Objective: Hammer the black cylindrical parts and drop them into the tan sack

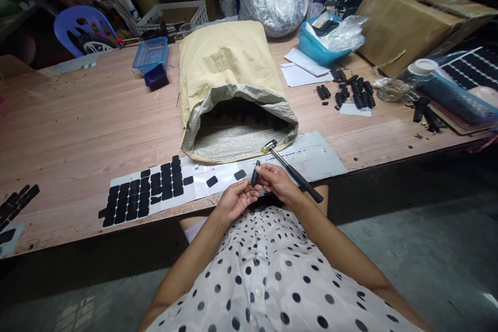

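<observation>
Clamping a small, glossy black cylinder [256, 174] in the right grip [278, 181], above the middle of the front edge of the pale wood-grain counter [78, 135]. Holding the left grip [238, 198] half-curled, palm up, just beside the cylinder's lower end; cannot tell whether closed on it. At far left, near the front edge, strips of black pieces [31, 194]. Farther right along that edge, a white sheet [163, 204] bearing rows of black rounded-rectangular patches [134, 194]; then a few flat loose patches [212, 181]. Behind, a bulging pale-yellow sack [229, 57], grey-lined, mouth open toward the front edge. Beside the right grip, a steel-shafted hammer [290, 166], black handle jutting past the edge. At right, set back from the edge, a cluster of short black cylinders [364, 98].
</observation>
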{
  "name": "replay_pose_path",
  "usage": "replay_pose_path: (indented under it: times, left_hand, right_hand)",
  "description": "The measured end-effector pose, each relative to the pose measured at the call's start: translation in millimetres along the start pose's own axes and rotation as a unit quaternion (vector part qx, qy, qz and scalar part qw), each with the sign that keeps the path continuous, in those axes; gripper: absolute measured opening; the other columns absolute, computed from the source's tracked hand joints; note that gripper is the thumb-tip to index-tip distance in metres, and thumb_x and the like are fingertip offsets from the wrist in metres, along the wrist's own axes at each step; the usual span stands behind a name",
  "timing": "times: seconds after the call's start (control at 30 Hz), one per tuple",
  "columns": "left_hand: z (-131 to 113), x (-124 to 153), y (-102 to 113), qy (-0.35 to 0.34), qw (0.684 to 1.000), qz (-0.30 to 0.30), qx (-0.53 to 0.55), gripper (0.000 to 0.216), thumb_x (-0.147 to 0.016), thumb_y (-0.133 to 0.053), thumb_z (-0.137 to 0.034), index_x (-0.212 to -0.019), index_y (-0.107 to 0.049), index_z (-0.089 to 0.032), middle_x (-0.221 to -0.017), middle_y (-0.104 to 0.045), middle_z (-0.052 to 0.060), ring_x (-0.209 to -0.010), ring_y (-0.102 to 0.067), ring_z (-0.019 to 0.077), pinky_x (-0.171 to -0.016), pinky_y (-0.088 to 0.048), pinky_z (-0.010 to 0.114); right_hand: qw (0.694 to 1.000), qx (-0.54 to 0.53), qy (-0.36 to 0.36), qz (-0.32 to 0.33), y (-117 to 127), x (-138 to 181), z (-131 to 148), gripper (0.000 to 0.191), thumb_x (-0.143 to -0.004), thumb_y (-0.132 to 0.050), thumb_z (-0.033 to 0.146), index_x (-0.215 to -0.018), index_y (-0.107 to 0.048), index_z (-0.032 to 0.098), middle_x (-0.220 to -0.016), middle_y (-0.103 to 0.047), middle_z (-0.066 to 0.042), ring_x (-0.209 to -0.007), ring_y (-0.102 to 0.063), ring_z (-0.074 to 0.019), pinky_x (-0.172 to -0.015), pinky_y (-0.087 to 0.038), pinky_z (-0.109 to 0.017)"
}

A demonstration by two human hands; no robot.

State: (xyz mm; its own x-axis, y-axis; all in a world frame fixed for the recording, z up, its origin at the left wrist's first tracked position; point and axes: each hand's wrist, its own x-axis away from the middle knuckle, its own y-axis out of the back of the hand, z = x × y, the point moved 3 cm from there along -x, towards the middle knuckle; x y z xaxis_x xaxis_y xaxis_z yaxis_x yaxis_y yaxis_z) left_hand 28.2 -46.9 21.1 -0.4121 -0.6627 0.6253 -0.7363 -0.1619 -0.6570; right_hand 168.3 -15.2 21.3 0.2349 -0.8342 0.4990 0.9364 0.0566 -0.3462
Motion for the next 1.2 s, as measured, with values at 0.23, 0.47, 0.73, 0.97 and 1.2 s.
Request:
replay_pose_path:
  times: [0.23,0.47,0.73,0.97,1.2]
  left_hand:
    - [0.4,0.0,-1.2,-0.019,1.0,-0.014,-0.009,0.011,-0.088,-0.069,-0.013,-0.078,-0.073,-0.01,-0.073,-0.075,0.009,-0.061,-0.067,0.0125,-0.062,-0.055,0.021]
    - [-2.4,3.6,-1.7,-0.066,0.996,-0.025,-0.053,0.007,-0.08,-0.076,-0.015,-0.083,-0.077,-0.008,-0.077,-0.077,0.01,-0.063,-0.067,0.0132,-0.064,-0.054,0.023]
    - [-2.0,5.2,-6.5,-0.067,0.996,-0.03,-0.057,0.011,-0.078,-0.076,-0.018,-0.075,-0.075,-0.008,-0.071,-0.076,0.01,-0.059,-0.066,0.0144,-0.06,-0.052,0.024]
    - [-3.5,6.9,-7.2,-0.069,0.995,-0.039,-0.058,0.012,-0.082,-0.073,-0.018,-0.075,-0.073,-0.008,-0.071,-0.076,0.011,-0.058,-0.067,0.0139,-0.06,-0.052,0.024]
    - [-5.0,7.7,-10.7,-0.074,0.994,-0.045,-0.065,0.014,-0.08,-0.079,-0.018,-0.074,-0.073,-0.007,-0.07,-0.075,0.01,-0.056,-0.066,0.0124,-0.056,-0.052,0.021]
  right_hand:
    - [1.0,0.003,0.02,0.01,0.5,-0.5,-0.8,0.06,-0.054,-0.088,0.068,-0.07,-0.054,0.022,-0.049,-0.039,0.011,-0.046,-0.031,-0.0044,-0.04,-0.024,-0.019]
    - [1.0,0.013,0.016,0.016,1.0,-0.9,-1.2,0.061,-0.056,-0.085,0.071,-0.071,-0.053,0.022,-0.048,-0.041,0.011,-0.045,-0.032,-0.0042,-0.041,-0.026,-0.019]
    - [0.999,0.034,0.022,0.004,-0.9,-1.0,-0.8,0.058,-0.061,-0.083,0.07,-0.067,-0.05,0.023,-0.047,-0.04,0.011,-0.041,-0.032,-0.0043,-0.039,-0.024,-0.021]
    - [0.999,0.039,0.021,0.007,-1.0,-1.3,-2.4,0.06,-0.061,-0.081,0.074,-0.068,-0.05,0.023,-0.048,-0.041,0.01,-0.042,-0.033,-0.0044,-0.041,-0.027,-0.021]
    - [0.999,0.031,0.018,0.019,1.7,-0.9,-3.2,0.059,-0.061,-0.082,0.073,-0.071,-0.052,0.022,-0.049,-0.042,0.01,-0.042,-0.035,-0.0047,-0.042,-0.028,-0.02]
